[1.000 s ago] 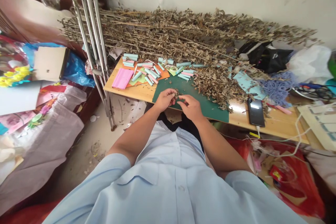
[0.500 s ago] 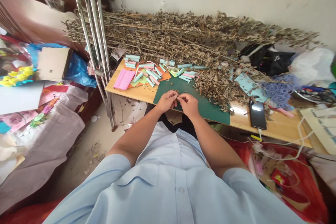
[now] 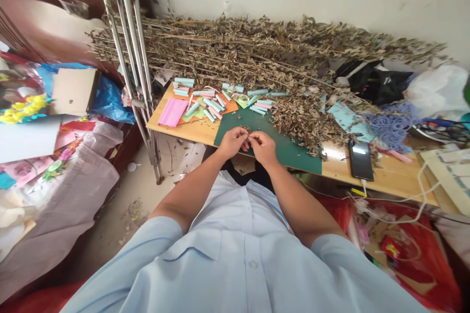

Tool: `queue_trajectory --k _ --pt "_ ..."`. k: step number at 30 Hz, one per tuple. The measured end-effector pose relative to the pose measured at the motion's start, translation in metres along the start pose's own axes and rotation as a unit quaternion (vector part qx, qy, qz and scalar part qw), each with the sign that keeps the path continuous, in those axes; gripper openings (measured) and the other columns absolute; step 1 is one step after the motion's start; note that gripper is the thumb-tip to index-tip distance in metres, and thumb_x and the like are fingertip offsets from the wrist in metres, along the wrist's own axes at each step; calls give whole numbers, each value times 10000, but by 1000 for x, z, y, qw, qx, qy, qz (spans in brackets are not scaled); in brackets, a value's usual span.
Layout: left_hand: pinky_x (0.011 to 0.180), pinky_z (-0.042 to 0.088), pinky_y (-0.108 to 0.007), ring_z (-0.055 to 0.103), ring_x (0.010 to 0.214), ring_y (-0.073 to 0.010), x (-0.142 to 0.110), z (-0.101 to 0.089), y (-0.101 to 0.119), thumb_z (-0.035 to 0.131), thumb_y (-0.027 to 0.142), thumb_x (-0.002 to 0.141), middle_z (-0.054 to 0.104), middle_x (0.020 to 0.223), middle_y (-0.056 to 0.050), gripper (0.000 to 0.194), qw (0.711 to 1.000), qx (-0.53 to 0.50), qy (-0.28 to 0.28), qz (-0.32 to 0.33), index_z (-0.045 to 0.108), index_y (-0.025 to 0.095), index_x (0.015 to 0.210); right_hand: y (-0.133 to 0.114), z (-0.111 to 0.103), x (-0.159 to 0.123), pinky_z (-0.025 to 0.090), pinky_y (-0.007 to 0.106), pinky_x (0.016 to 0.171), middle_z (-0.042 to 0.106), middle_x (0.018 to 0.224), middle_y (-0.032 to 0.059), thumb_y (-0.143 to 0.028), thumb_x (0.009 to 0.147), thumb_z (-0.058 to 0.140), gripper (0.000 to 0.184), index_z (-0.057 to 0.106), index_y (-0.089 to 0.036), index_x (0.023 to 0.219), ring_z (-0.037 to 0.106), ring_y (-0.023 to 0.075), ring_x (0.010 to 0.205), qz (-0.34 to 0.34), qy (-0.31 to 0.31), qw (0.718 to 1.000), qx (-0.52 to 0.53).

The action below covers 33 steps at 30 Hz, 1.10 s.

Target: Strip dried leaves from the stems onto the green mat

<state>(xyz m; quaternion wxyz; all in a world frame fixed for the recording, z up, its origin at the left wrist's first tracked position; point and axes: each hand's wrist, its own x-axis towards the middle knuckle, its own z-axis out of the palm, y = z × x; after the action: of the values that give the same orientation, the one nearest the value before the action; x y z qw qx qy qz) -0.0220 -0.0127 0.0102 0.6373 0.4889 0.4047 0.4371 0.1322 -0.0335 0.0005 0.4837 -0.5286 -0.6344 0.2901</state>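
Note:
Over the near edge of a dark green mat [image 3: 235, 122], my left hand [image 3: 233, 142] and my right hand [image 3: 263, 147] meet with bent fingers. Their thumbs and fingertips pinch a small brownish bit that looks like dried leaf; the fingers mostly hide it. A few crumbs of leaf lie on the mat just beyond my fingertips. To the right, a heap of dried leaves [image 3: 299, 122] covers part of the mat. Several rolled paper tubes [image 3: 213, 105], pale blue and pink, lie behind and to the left, with a roll of tape [image 3: 243, 100] among them.
Long dried plant stalks [image 3: 235, 44] are piled along the wall. Metal crutches [image 3: 132, 54] lean at the table's left end. Folded pink paper [image 3: 172, 112] lies on the wooden table [image 3: 201, 130]. A phone [image 3: 361, 160] with a charging cable and purple yarn [image 3: 391, 122] are at right.
My two hands stay together at the mat's edge, with only slight finger movement around the small brown bit. The surrounding things stay in place.

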Motion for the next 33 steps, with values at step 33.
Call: queue_trajectory --k 33 --pt "459 500 -212 614 480 -105 2 -4 -1 698 259 783 666 701 -7 255 998 -59 20 -29 579 138 974 0 5 10 493 254 482 652 707 -31 -344 755 731 224 585 -219 870 554 111 520 136 37 968 210"
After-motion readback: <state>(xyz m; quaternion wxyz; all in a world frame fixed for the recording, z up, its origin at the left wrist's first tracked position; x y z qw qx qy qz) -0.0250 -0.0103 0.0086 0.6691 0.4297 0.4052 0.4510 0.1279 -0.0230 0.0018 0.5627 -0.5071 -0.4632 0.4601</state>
